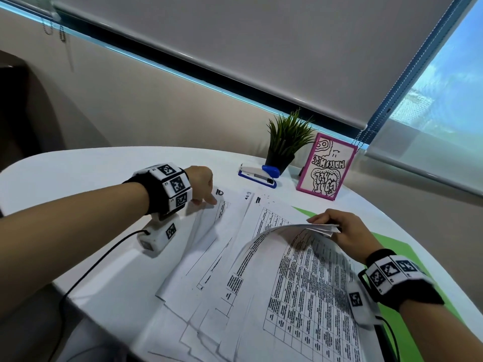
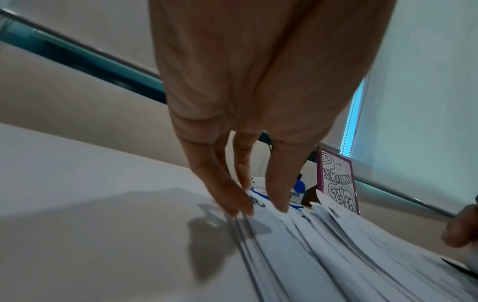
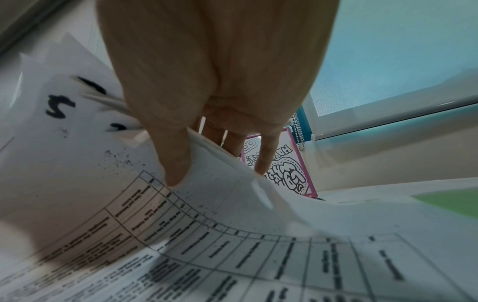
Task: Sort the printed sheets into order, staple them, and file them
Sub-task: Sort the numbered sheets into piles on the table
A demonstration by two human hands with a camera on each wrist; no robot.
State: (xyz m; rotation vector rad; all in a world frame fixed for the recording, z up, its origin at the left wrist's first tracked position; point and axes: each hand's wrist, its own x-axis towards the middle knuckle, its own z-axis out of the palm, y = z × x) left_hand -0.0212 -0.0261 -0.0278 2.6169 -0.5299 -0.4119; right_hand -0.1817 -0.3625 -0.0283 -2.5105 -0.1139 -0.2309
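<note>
Two hands work over printed sheets (image 1: pixel 261 270) fanned across a white table (image 1: pixel 78 178). The left hand (image 1: pixel 201 182) presses straight fingertips (image 2: pixel 280 201) onto the far corner of the spread-out sheets, gripping nothing. The right hand (image 1: pixel 339 229) pinches the lifted corners of several sheets, thumb (image 3: pixel 175 159) on the printed side, fingers behind; I cannot count them exactly. One blue-and-white stapler (image 1: pixel 258 175) lies beyond the sheets, beside one potted plant (image 1: pixel 285 142) and one pink-framed picture (image 1: pixel 326 167). A green folder (image 1: pixel 386 244) shows beneath the paper.
</note>
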